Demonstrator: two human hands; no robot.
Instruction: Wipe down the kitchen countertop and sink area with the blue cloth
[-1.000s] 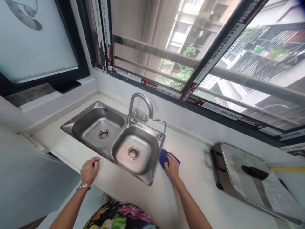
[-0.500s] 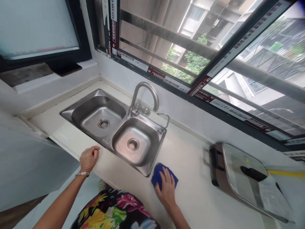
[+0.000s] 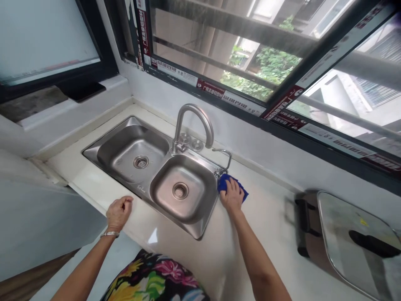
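My right hand (image 3: 232,195) presses a blue cloth (image 3: 240,187) onto the white countertop (image 3: 184,244), its fingers curled over the fabric. The cloth lies at the right rim of the steel double sink (image 3: 205,219), by the base of the small thin spout (image 3: 228,156). At the counter's front edge, left of the sink's front rim, rests my left hand (image 3: 119,212). Its fingers are curled into a loose fist, and nothing shows in them. A bracelet circles the left wrist.
A tall curved faucet (image 3: 194,108) stands behind the two basins. An electric pan with a glass lid (image 3: 347,221) sits on the counter at the right. Dark window frames (image 3: 238,98) run along the back wall, and a dark flat object (image 3: 86,91) lies on the left ledge.
My right hand has moved with the blue cloth away from me, from the sink's near right corner toward its far right corner. The left hand stays at the edge. The view has shifted slightly.
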